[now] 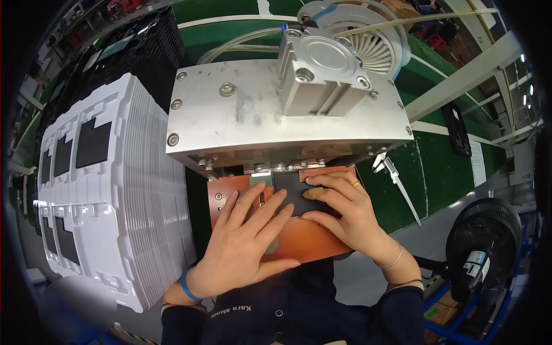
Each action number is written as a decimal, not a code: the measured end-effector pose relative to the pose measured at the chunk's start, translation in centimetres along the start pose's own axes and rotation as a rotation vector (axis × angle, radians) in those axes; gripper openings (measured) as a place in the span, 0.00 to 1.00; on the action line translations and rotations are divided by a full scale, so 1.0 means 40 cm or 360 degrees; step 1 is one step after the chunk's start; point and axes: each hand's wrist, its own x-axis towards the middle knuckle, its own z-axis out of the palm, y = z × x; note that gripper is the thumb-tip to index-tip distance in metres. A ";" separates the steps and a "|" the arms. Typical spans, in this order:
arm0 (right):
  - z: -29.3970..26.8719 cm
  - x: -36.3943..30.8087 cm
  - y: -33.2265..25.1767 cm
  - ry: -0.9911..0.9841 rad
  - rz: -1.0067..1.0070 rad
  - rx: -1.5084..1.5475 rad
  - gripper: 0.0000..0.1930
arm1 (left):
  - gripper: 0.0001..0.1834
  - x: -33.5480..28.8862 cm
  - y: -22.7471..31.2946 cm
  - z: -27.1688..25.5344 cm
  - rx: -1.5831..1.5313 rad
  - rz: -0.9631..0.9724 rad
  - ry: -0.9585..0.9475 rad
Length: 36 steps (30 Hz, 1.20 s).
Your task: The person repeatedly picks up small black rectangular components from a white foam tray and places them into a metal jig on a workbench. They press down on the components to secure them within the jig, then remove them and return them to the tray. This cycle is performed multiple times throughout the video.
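A flat black piece point(285, 183) with a notched corner lies on an orange fixture plate point(315, 237) beneath the front edge of a silver metal press point(253, 118). My left hand point(241, 244) spreads its fingers over the plate's left part. Its index fingertip and thumb-side fingers reach the left edge of the black piece. From the right, my right hand point(345, 210) bends over the same piece, its fingertips and thumb pressed along the right and near sides. One right finger wears a tan finger cot. The underside of the piece is hidden.
A stack of white trays point(123, 190) holding black notched pieces stands left, with black trays point(155, 40) behind. A caliper point(399, 187) lies on the green bench right of the press. A black fan point(483, 247) is at the lower right. A cylinder point(322, 75) tops the press.
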 end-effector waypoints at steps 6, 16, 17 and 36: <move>0.006 0.004 0.008 0.0014 0.0008 0.0094 0.16 | 0.39 0.005 -0.004 0.000 -0.0012 -0.0060 -0.0040; 0.005 0.005 0.005 -0.0008 0.0064 0.0105 0.15 | 0.39 0.002 -0.003 0.011 0.0024 -0.0138 -0.0136; 0.006 0.006 0.004 -0.0009 0.0064 0.0109 0.15 | 0.39 0.002 -0.003 0.011 0.0027 -0.0142 -0.0132; -0.008 0.020 0.005 -0.0187 0.0019 0.0064 0.15 | 0.32 0.000 0.009 0.011 0.0035 -0.0127 -0.0030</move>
